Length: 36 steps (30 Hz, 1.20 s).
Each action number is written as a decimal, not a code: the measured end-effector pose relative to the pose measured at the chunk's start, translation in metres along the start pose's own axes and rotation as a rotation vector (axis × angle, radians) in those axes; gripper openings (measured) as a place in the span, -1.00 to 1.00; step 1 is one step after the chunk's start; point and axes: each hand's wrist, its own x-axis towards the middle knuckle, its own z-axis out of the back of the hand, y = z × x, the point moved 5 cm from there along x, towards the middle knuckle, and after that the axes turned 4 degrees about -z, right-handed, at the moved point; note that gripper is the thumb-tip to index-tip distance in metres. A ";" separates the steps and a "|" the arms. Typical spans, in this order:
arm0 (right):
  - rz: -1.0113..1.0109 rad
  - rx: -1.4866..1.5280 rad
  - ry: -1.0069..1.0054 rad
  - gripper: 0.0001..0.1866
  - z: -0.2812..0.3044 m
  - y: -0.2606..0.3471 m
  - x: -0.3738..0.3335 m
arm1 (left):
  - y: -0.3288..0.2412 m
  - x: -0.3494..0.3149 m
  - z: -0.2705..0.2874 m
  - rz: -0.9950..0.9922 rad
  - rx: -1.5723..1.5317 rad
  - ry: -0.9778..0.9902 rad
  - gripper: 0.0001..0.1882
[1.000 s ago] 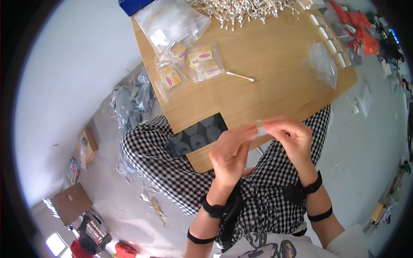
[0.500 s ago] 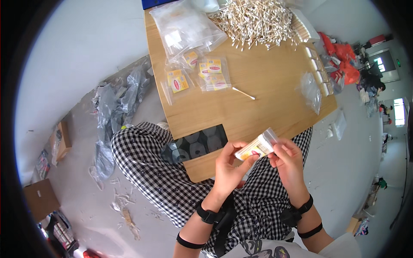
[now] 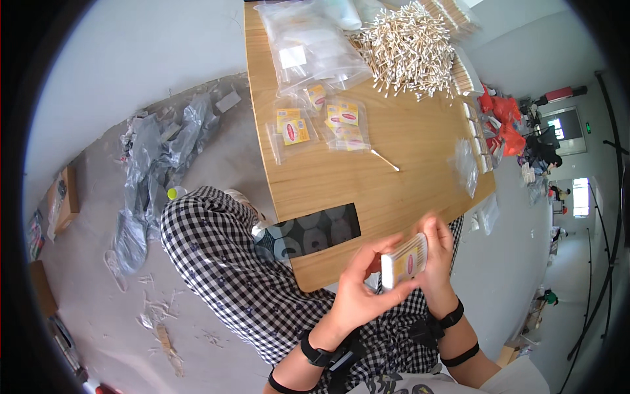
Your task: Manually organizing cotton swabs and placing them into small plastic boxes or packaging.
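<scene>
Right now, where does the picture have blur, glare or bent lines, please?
In the head view, the right hand looks motion-blurred at its fingertips, while the cotton swab pack is sharper; a right-side window glares white; the left wall curves along its foot.

Wooden table: cotton-swab heap lay far right, clear plastic bags far left, single cotton swab mid-table.

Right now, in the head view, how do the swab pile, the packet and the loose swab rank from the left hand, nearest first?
1. Packet: held in the left hand.
2. Loose swab: ahead, on the table.
3. Swab pile: farther ahead, near the table's far end.
</scene>
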 end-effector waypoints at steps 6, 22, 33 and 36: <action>-0.383 0.443 0.062 -0.72 -0.009 -0.035 -0.007 | -0.009 -0.004 -0.003 -0.081 0.159 0.039 -0.13; -0.521 0.344 0.113 -0.65 -0.025 -0.036 -0.018 | -0.004 -0.002 0.001 -0.180 0.156 -0.037 -0.15; -0.544 0.381 -0.208 -0.67 -0.016 -0.026 -0.029 | 0.006 0.005 0.008 -0.092 -0.031 -0.123 -0.14; -0.402 0.414 -0.038 -0.70 -0.005 -0.012 -0.028 | 0.007 0.007 0.009 -0.054 -0.060 -0.110 -0.17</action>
